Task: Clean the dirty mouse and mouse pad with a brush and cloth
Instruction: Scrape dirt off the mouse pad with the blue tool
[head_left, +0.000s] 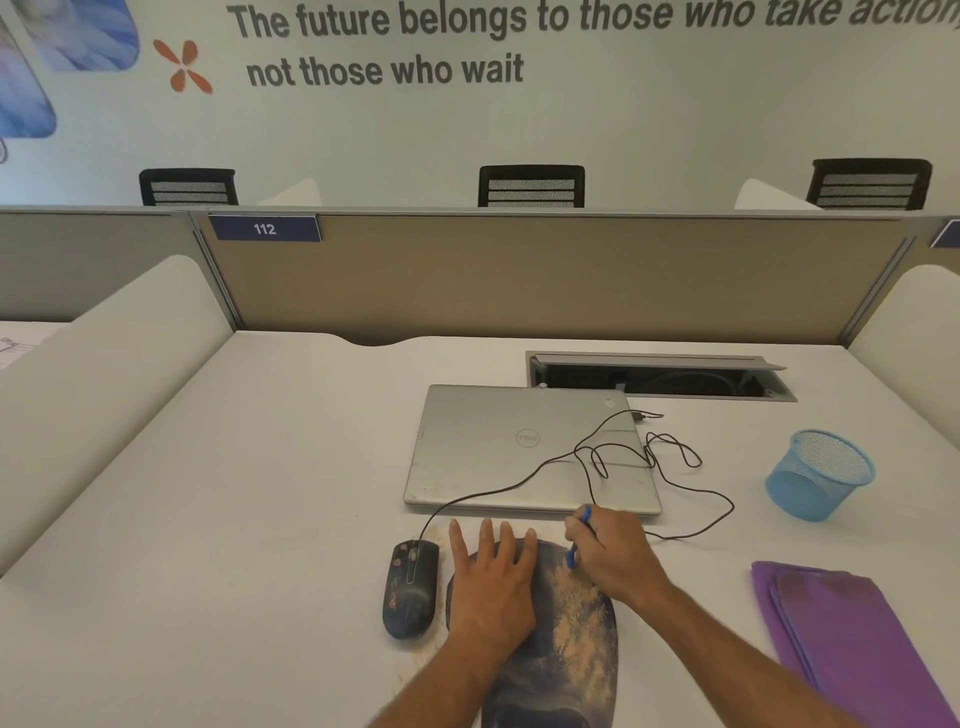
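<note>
Head view: the right hand (615, 553) grips a blue brush (579, 538) at the mouse pad's (566, 639) far right corner — the tan dust streak runs nearward from it along the pad's long axis. The left hand (491, 582) presses flat, fingers straight, steadying the pad. The dirty mouse (410, 587) lies just left; the purple cloth (852, 629) waits toward the white desk's (234, 519) right edge.

An open-plan office: a white tabletop (208, 493) fenced by a numbered cubicle partition (519, 275), mesh office chairs (531, 186) behind it, a closed laptop (519, 452), a motivational slogan (384, 70) on the wall.
</note>
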